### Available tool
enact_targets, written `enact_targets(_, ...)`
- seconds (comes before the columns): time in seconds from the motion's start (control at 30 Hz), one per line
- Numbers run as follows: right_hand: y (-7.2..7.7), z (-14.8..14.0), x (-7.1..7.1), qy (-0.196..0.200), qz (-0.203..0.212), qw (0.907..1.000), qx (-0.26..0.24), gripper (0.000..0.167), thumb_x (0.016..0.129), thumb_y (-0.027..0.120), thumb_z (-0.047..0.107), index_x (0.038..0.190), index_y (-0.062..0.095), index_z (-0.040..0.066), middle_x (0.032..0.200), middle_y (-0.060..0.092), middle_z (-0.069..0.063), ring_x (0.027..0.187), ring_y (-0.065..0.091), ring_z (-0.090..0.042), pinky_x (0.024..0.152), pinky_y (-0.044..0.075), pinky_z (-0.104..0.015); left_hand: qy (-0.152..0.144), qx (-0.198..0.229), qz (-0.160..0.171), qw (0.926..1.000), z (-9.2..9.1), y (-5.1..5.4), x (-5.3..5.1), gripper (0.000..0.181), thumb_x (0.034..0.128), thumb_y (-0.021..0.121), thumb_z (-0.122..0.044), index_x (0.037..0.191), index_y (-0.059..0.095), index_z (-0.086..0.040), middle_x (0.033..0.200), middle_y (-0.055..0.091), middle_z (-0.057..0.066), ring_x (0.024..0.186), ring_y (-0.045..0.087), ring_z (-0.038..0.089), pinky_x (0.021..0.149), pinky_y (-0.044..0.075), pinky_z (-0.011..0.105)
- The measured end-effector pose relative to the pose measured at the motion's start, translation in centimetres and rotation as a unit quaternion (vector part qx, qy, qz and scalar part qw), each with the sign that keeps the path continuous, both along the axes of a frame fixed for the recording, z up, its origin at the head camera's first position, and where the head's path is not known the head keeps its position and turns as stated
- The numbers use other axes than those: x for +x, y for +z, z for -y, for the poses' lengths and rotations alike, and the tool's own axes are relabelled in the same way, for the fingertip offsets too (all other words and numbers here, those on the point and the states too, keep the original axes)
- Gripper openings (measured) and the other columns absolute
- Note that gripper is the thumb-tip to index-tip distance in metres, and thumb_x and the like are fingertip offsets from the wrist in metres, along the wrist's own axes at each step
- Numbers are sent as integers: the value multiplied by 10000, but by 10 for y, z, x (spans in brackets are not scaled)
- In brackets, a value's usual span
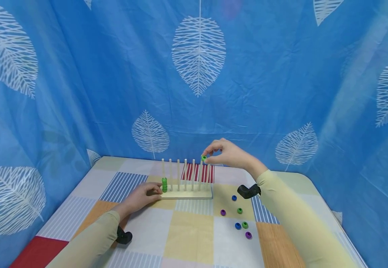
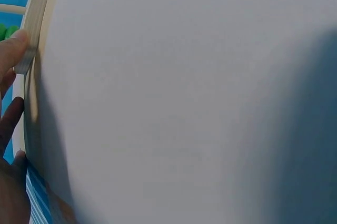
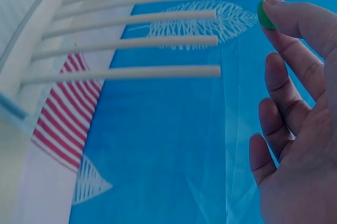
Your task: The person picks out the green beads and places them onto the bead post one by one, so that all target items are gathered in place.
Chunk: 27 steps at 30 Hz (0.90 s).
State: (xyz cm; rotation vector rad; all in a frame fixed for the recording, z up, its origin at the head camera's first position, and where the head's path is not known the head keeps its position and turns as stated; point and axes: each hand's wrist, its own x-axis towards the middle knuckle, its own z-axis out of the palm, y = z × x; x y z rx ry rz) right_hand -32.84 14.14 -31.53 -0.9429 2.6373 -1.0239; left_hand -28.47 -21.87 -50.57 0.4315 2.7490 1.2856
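Right hand (image 1: 229, 153) pinches a green bead (image 1: 204, 158) above the seven-peg rack (image 1: 187, 194); left hand (image 1: 142, 197) grips its left end.
The left wrist view cuts off much of that hand; the stacked green beads (image 1: 164, 185) merge, their count unclear. Six loose beads (image 1: 245, 225) lie rightward: two blue, two green, two purple.

I'm in a curtained-off spot: blue leaf-print drapes (image 1: 254, 93) hang behind and on both sides of my surface (image 1: 289, 182), under its patchwork-patterned cloth (image 1: 190, 236); what room, I can't tell.
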Motion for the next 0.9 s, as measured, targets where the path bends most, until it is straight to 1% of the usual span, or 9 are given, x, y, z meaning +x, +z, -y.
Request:
enact_targets(0.3,1,32,-11,169,175,9995,-198,182,925,760,420,1080,766,326,1163,642,9,1152,450,-204,871,463,-479,1,11,28,10000,0,3,0,99,930,778,-189,942,735,-277,1422,607,60,1374,489,346,1164,329,582)
enact_targets(0.43,0,47,-15,284,128,9990,-324,190,930,760,391,1096,768,298,1172,634,-10,1157,443,-214,886,452,-489,32,34,10,10000,0,2,0,99,926,782,-187,941,737,-274,1419,610,54,1373,492,341,1165,332,574)
enact_targets(0.6,-4,64,-21,464,68,9982,-385,201,937,759,357,1115,772,263,1154,629,-16,1140,448,-220,906,436,-486,2,69,-10,10000,1,0,0,92,921,788,-195,952,741,-268,1418,610,59,1374,489,349,1163,335,576)
enact_targets(0.73,-8,76,-23,559,-1,9979,-322,202,942,755,360,1120,773,265,1133,625,-5,1124,439,-215,893,439,-474,-13,74,-46,10000,2,0,0,81,924,785,-198,957,741,-258,1417,610,68,1372,488,360,1158,334,588)
enact_targets(0.9,-12,90,-24,594,-125,9980,-202,194,957,734,375,1124,772,282,1100,621,32,1108,437,-204,883,444,-458,11,92,13,10000,1,1,1,71,931,778,-191,952,743,-250,1414,612,62,1368,495,347,1158,340,579)
